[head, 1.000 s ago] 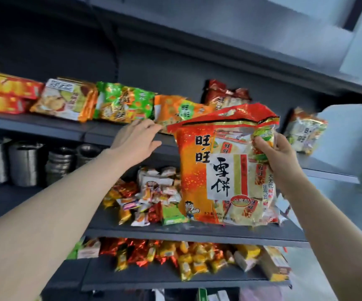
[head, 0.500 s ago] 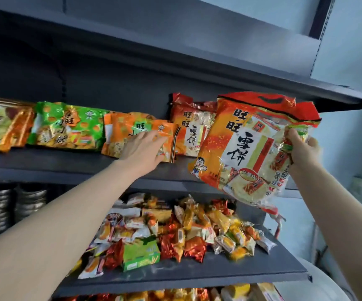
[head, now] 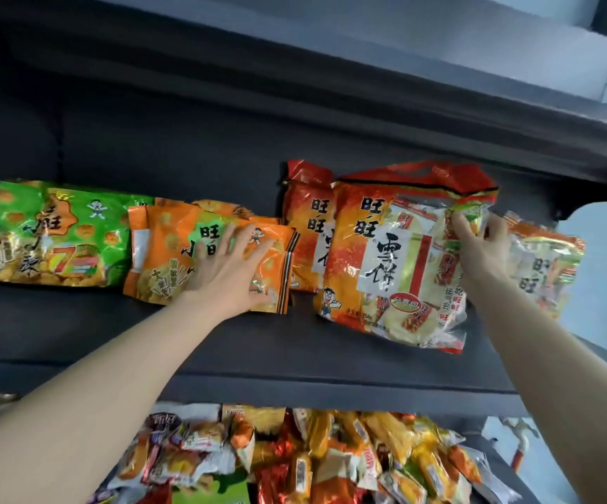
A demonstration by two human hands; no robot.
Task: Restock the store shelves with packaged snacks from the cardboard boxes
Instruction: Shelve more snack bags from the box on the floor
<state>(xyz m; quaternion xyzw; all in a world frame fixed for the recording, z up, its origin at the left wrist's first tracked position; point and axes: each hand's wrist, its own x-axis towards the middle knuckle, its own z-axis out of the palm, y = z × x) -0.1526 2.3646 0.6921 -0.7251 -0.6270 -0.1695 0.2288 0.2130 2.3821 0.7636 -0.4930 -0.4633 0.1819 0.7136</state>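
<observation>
**Two hands at the upper shelf, one bag being held at its top corner**

Nearest to the camera, at the bottom of the view, the lower shelf [head: 491, 463] carries a loose heap of small wrapped snacks [head: 294, 456] in red, yellow and orange.

Above it, both bare forearms reach up to the upper shelf [head: 222, 351]. The left hand [head: 227, 271] lies flat with straight, spread fingers on the orange snack bag [head: 164, 263], which rests near the middle of the shelf. The hand presses on it and does not grip.

The right hand [head: 484, 249] pinches the top right corner of the large rice cracker bag [head: 385, 263], with fingers curled around the plastic. This bag stands tilted toward the right end of the shelf, and its lower edge is near the front edge.

Farther back, a second red-orange bag [head: 305, 227] stands behind it, between the two hands. A green snack bag [head: 51, 234] lies at the left end. One more bag [head: 545, 263] is at the right end, partly behind the right hand.
</observation>
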